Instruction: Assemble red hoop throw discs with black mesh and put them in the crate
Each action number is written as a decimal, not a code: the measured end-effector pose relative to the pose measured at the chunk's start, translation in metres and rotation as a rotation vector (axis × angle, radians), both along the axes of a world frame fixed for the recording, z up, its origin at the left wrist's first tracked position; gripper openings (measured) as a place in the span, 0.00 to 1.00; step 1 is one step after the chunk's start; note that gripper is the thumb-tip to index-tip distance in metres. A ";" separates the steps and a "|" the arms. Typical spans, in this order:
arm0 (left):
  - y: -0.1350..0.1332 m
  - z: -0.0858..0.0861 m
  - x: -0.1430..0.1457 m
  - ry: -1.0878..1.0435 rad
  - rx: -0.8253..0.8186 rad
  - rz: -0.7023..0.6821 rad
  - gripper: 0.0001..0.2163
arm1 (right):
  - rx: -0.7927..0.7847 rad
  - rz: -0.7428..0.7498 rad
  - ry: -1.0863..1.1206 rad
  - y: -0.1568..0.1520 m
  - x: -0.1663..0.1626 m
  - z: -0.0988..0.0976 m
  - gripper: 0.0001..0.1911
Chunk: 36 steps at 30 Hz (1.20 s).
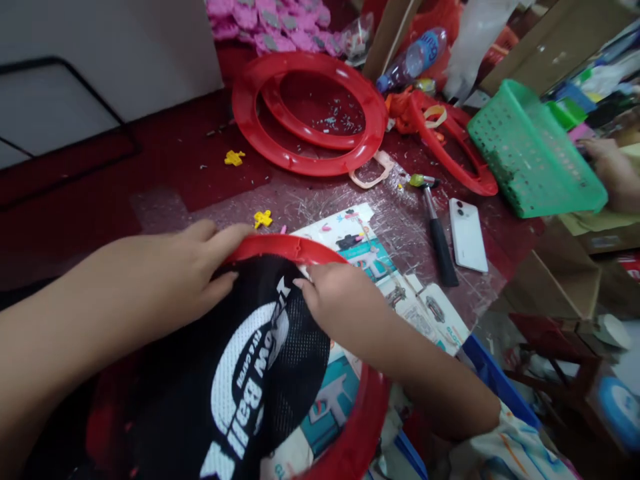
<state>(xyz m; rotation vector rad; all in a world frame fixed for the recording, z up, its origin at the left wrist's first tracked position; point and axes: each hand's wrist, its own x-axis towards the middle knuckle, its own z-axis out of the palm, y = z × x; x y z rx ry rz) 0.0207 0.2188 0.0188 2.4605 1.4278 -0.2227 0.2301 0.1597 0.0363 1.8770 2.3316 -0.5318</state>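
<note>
Close in front of me is a red plastic ring (pixel 373 407) with a black mesh cloth (pixel 295 360) lying across it. White lettering on the cloth reads in part "Ball" and "Fly & Catch". My left hand (pixel 200 270) grips the ring's upper left rim, fingers over the edge and thumb on the cloth side. My right hand (pixel 340 300) is closed at the upper right rim, pinching the edge of the mesh against the ring. Printed cardboard sheets (pixel 370 260) show beneath the ring. The ring's lower left part is dark and blurred.
More red rings (pixel 310 163) lie toward the back, among small scraps. A hammer (pixel 440 240) and a white phone (pixel 467 235) are on the right, near a green basket (pixel 540 153). Another person's hand (pixel 613 173) is beside the basket. Yellow plastic pieces (pixel 263 219) lie beyond my left hand.
</note>
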 end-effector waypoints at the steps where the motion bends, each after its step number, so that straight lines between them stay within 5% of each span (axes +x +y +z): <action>1: 0.000 0.000 0.001 0.043 0.008 -0.023 0.25 | -0.002 0.004 -0.023 -0.001 -0.003 -0.005 0.17; 5: 0.002 -0.010 0.015 -0.206 0.030 -0.088 0.20 | -0.101 -0.048 -0.059 -0.001 -0.013 -0.013 0.17; 9: 0.007 -0.029 0.031 -0.555 -0.128 -0.133 0.16 | -0.016 -0.061 -0.050 -0.001 -0.007 -0.002 0.14; 18: 0.010 -0.033 0.041 -0.716 -0.227 -0.061 0.13 | 0.037 -0.264 0.351 0.001 0.015 0.008 0.09; 25: 0.015 -0.022 0.029 -0.685 -0.316 0.097 0.14 | 0.080 0.085 0.453 0.016 0.023 -0.006 0.15; 36: 0.016 -0.021 0.027 -0.659 -0.271 0.145 0.15 | 0.304 0.221 0.309 0.018 0.021 -0.022 0.19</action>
